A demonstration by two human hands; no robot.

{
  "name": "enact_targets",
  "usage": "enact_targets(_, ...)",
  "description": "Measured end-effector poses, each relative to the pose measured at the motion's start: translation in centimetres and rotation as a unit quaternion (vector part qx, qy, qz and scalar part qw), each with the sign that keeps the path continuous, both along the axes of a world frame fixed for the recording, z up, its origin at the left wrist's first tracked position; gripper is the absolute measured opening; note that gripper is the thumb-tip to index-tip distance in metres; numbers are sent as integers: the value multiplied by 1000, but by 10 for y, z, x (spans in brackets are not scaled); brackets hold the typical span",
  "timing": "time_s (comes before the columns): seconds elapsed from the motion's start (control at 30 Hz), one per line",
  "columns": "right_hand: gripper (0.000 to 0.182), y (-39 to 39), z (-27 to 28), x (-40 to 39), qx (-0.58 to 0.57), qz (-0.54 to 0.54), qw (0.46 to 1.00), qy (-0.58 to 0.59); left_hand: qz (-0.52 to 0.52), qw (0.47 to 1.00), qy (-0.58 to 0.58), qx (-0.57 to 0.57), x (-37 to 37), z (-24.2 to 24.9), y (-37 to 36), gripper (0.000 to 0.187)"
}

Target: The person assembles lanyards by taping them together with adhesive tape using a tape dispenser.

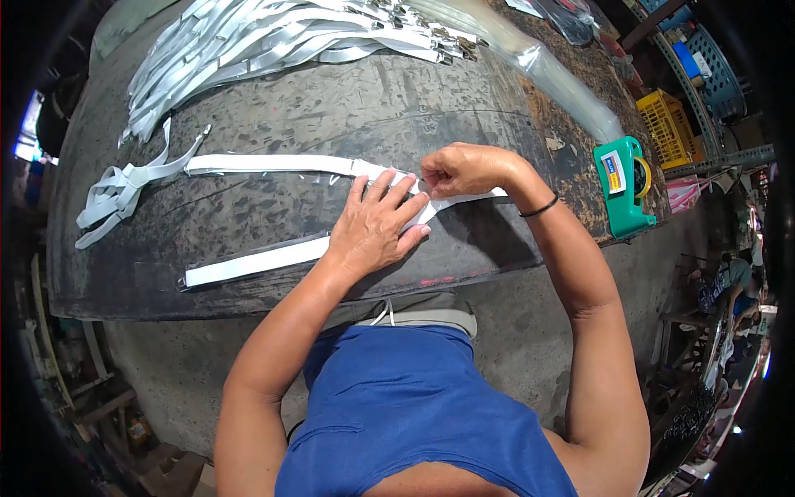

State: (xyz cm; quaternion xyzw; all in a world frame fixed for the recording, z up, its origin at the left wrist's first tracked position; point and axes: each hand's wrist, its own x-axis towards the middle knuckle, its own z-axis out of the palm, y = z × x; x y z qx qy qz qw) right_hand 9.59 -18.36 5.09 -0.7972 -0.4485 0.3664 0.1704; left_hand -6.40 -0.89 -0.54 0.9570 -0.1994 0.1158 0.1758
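Observation:
White elastic straps [265,164] lie flat across the dark worktable, joining under my hands near the table's middle. My left hand [374,217] rests on the joined part with its fingers spread, pressing it down. Just right of it, my right hand [451,172] is closed in a pinch over the straps; whatever is between its fingertips is hidden. A lower strap [257,262] runs left from beneath my left hand. Another strap end [470,197] sticks out to the right below my right hand. At the left lies a looped, knotted bundle of white strap [120,192].
A large pile of white straps with metal clips [273,37] covers the back of the table [315,108]. A clear plastic roll [559,83] runs along the right. A green tape dispenser [623,195] stands at the right edge, a yellow crate [665,128] beyond. People sit far right.

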Motion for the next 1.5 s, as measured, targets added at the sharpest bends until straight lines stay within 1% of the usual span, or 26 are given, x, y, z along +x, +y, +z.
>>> enact_targets(0.03,22,-1,-2,0,-1,0,1000,0,0,1000,0,-1,0,0,0,46)
enact_targets(0.1,20,-3,-6,-1,45,10,999,-9,2,1000,1,4,0,-1,0,46)
enact_targets(0.33,20,-4,-7,-5,55,-7,998,-18,1,1000,1,2,0,-1,0,46)
enact_targets(0.63,21,0,-14,-8,37,-11,997,-62,4,1000,8,-8,0,-1,0,45)
enact_targets(0.73,23,4,-14,-10,5,-44,996,-79,2,1000,18,-8,0,-1,0,43)
enact_targets(0.8,29,8,-10,-8,-67,-52,993,-82,3,1000,11,-6,-1,-1,0,42)
enact_targets(0.83,29,9,-8,-7,-67,-54,993,-82,1,1000,11,-6,-1,-2,0,42)
enact_targets(0.9,35,12,-3,-4,-120,-81,981,-128,-1,1000,6,-2,0,-2,1,42)
enact_targets(0.93,35,11,0,-3,-119,-82,981,-132,-1,1000,2,-2,0,-1,0,42)
enact_targets(1.0,40,8,4,1,-129,-99,982,-98,0,1000,5,-2,0,1,0,40)
enact_targets(1.03,40,3,-2,7,-128,-99,982,-102,1,1000,1,-2,0,0,0,40)
enact_targets(1.1,45,-9,-17,21,-37,-119,992,6,-3,1000,-20,-8,0,-2,1,39)
enact_targets(1.13,48,-12,-21,21,-18,-143,989,31,-6,1000,-18,-13,0,-1,1,38)
enact_targets(1.17,48,-15,-27,20,-20,-141,989,32,-4,1000,-17,-14,0,-2,1,38)
enact_targets(1.23,45,-8,-19,3,-47,-145,984,-89,-5,1000,-18,-7,0,-2,1,38)
enact_targets(1.27,43,-4,-17,-3,-68,-161,979,-103,-7,1000,-17,-7,1,-2,1,38)
enact_targets(1.37,43,2,-16,1,-101,-168,978,-77,-9,1000,-25,-5,-2,-2,0,39)
enact_targets(1.43,41,2,-18,4,-98,-172,976,-85,-8,1000,-18,0,0,-2,1,41)
enact_targets(1.5,40,1,-19,4,-75,-151,983,-78,-4,1000,-20,6,-1,-2,-1,43)
